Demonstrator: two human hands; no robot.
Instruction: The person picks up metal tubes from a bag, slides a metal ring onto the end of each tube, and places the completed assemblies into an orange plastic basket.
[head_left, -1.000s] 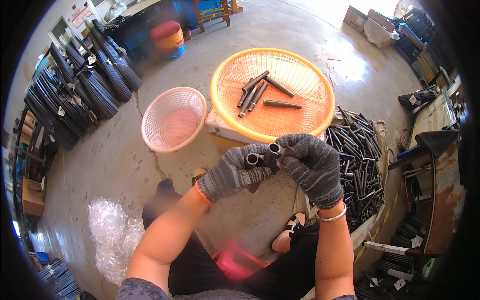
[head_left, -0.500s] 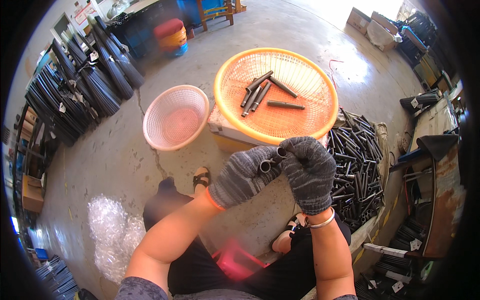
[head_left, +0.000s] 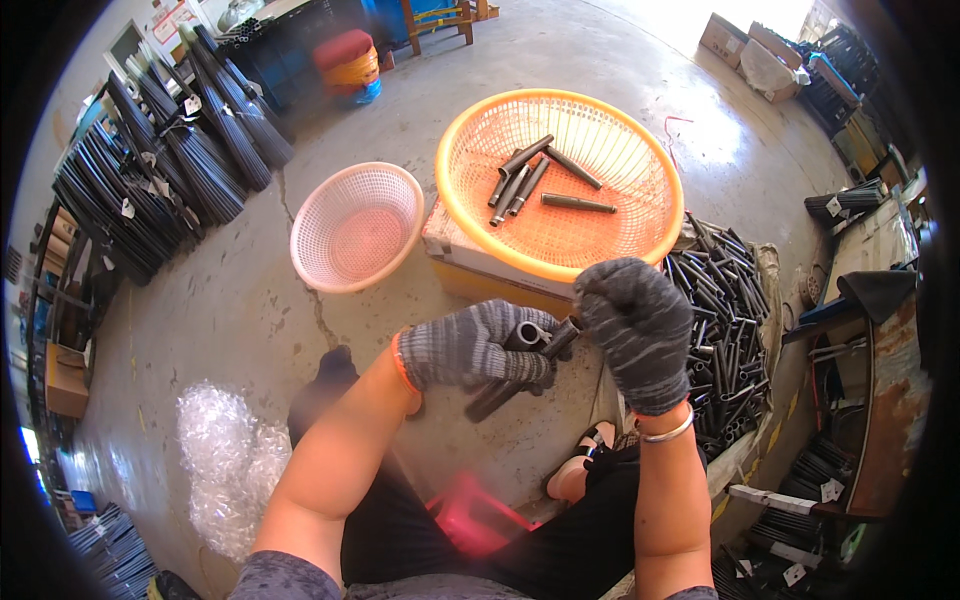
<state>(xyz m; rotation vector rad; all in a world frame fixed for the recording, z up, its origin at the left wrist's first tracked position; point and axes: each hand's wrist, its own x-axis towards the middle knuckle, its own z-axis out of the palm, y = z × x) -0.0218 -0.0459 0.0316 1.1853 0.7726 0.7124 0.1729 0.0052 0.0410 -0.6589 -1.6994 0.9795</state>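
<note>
gloved hands lowered with a bundle of dark tubes

both hands had dropped lower and toward the person's lap since the earlier frame, where they were raised close before the orange basket. left hand [head_left: 470,348], in a grey knit glove, was curled shut around a small bundle of dark tubes [head_left: 512,375], the tube ends sticking out past its fingertips and below its palm. right hand [head_left: 638,325], gloved alike, had its fingers closed down over the upper end of one tube, just beside the left fingertips; how tightly it pinched could not be told, since the back of the glove hid the pads.

beyond the right fingers sat the orange basket [head_left: 470,160] on a cardboard box [head_left: 455,245], with a few loose dark tubes [head_left: 528,178] lying in it. past the left knuckles, well apart, stood a pink basket [head_left: 325,215] on the concrete floor. to the outer side of the right hand lay a heap of dark tubes [head_left: 730,320]. below the left forearm, a crumple of bubble wrap [head_left: 225,455] lay on the floor.
</note>
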